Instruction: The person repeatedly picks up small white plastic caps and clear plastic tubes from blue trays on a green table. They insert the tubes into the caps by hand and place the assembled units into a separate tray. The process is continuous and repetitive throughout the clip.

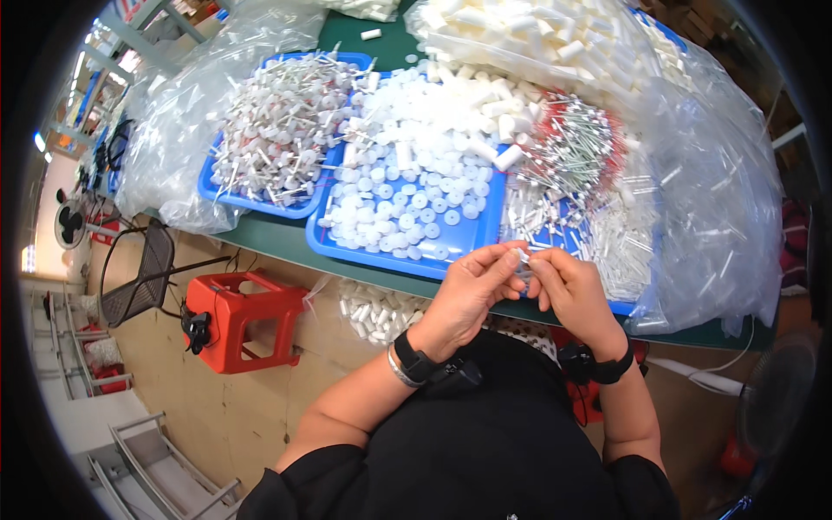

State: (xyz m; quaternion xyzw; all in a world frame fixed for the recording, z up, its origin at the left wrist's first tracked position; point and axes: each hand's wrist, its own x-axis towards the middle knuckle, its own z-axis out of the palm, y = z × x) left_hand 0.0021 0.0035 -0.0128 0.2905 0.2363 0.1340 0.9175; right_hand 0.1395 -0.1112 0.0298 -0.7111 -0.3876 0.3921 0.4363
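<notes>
White round caps (407, 204) fill a blue tray (472, 243) on the dark green worktop (277, 236). Silver pins with red ends (576, 147) lie beside white tubes (520, 39) in clear bags. A red stool (238, 321) stands on the tan floor (234, 416), and both wrists wear black bands.

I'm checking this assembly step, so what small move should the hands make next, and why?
Probably press the small clear plastic tube further together between the two hands, since the left hand and right hand both pinch it at the fingertips just over the green table's edge, near the blue plastic tray of white discs. How the piece is seated is too small to tell.
</notes>
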